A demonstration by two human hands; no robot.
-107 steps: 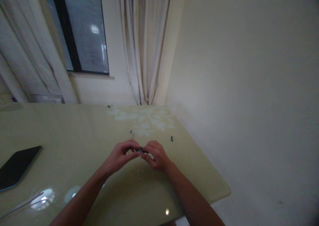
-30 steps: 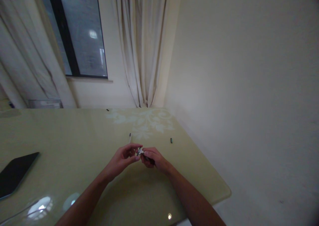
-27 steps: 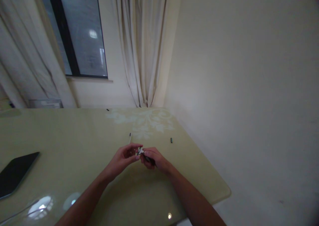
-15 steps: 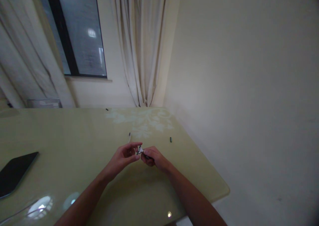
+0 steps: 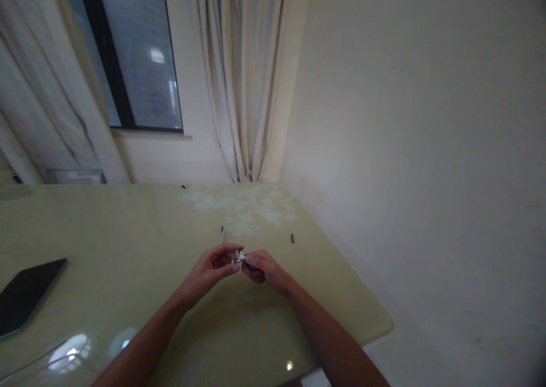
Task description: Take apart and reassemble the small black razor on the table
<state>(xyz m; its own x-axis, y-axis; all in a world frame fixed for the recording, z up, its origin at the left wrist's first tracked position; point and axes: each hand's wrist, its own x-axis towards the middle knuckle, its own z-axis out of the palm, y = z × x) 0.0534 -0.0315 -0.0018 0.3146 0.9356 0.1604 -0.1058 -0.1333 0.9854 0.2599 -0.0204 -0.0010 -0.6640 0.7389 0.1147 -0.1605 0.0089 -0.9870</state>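
My left hand (image 5: 213,266) is curved around the left side of a small white and dark object (image 5: 239,257), its thumb and index finger gripping it. From the right, my right hand (image 5: 263,269) is closed on the same object, with a dark part showing under its fingers. The object is too small to name. Just beyond my left hand, a thin white stick-like piece with a dark tip (image 5: 222,232) points away from me, its near end hidden behind the hand.
The pale yellow-green table (image 5: 119,233) bears a small dark piece (image 5: 292,238) at the right and another (image 5: 183,187) near the far edge. A dark flat slab (image 5: 29,296) lies at the left. A wall (image 5: 405,148) borders the table's right side.
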